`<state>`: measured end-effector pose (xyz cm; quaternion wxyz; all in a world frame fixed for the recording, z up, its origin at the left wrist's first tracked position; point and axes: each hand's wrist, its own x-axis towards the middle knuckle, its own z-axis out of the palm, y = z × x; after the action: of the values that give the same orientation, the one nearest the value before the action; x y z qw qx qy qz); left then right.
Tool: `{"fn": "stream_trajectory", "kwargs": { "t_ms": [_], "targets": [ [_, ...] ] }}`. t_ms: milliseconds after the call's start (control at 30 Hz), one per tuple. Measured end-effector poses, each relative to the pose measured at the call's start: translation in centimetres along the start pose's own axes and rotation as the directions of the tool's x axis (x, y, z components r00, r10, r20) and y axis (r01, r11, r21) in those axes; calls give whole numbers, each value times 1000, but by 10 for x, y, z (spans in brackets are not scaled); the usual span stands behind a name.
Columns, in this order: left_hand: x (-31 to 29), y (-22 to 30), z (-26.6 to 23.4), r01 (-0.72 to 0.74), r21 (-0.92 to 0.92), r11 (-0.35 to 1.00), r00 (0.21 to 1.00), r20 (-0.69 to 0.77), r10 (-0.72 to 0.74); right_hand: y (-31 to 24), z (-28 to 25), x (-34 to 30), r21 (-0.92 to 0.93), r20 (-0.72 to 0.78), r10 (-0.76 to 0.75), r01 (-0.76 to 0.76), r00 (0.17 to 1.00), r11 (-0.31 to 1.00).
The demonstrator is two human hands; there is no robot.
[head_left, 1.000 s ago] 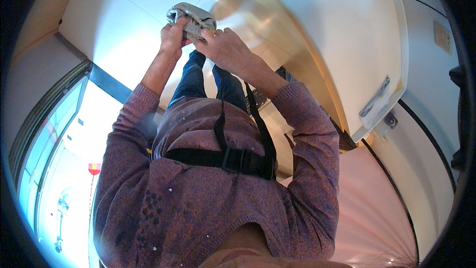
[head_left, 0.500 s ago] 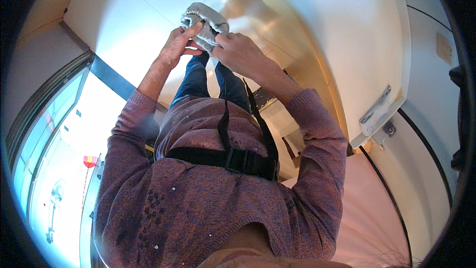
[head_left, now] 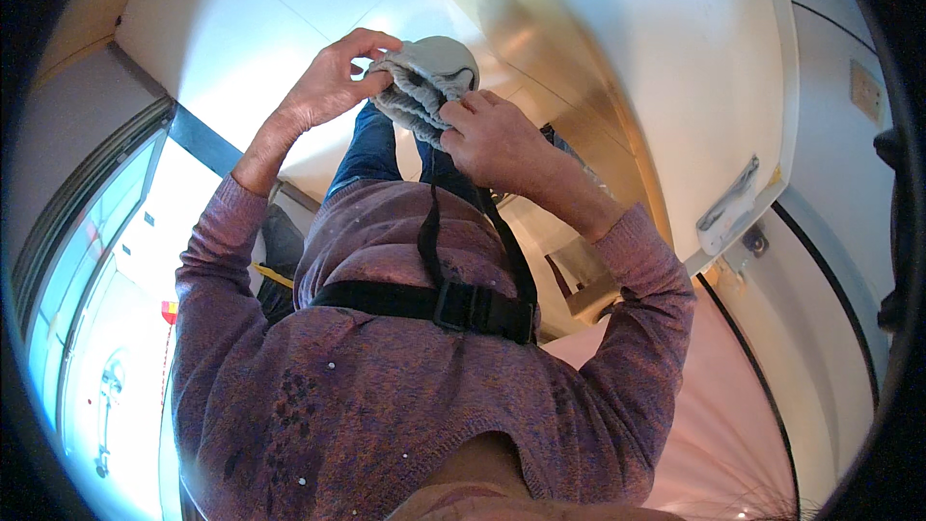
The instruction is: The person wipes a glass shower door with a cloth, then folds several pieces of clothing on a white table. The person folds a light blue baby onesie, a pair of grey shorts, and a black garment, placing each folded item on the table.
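Observation:
A soft grey fabric piece with gathered, elastic-looking edges is held up in front of me, above my jeans. Its outer side is smooth and rounded, and several ruffled layers face me with a dark gap between them. I cannot tell exactly what kind of article it is. My left hand grips its left edge, thumb at the ruffles and fingers curled over the top. At the lower right edge, my right hand pinches the gathered rim between thumb and fingers. The far underside is hidden.
A white panel-like surface with a tan edge stands at the right. To the left is a bright glazed doorway. Pink sheeting lies at the lower right. Black straps cross my waist. Pale floor tiles stretch ahead.
Both hands have moved the grey fabric piece right and slightly nearer to me. It has turned, so its rounded outer side and ruffled layers show more. My left fingers have shifted onto its top edge.

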<state>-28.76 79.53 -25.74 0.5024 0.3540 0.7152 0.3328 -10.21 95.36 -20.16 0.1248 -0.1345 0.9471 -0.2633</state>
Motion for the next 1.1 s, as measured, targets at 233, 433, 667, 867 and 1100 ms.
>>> {"fn": "stream_trajectory", "kwargs": {
  "t_ms": [233, 433, 667, 867, 1100],
  "targets": [
    [15, 4, -5, -46, -64, 997, 958, 280, 63, -3, -3, -8, 36, -33, -17, 18, 999, 999],
    [10, 24, 2, 21, 76, 997, 946, 320, -44, -8, -1, -7, 67, -85, -5, 11, 996, 998],
    [4, 30, 8, 31, 156, 987, 961, 267, -72, -5, 6, -7, 25, -80, -46, 48, 996, 999],
    [10, 4, 0, 210, 362, 908, 975, -16, -220, -1, 9, -10, 48, -152, -8, 15, 988, 999],
    [4, 4, 4, 103, 436, 894, 989, 47, -137, 5, 2, -7, 80, -49, 67, -63, 997, 995]
  ]
}}
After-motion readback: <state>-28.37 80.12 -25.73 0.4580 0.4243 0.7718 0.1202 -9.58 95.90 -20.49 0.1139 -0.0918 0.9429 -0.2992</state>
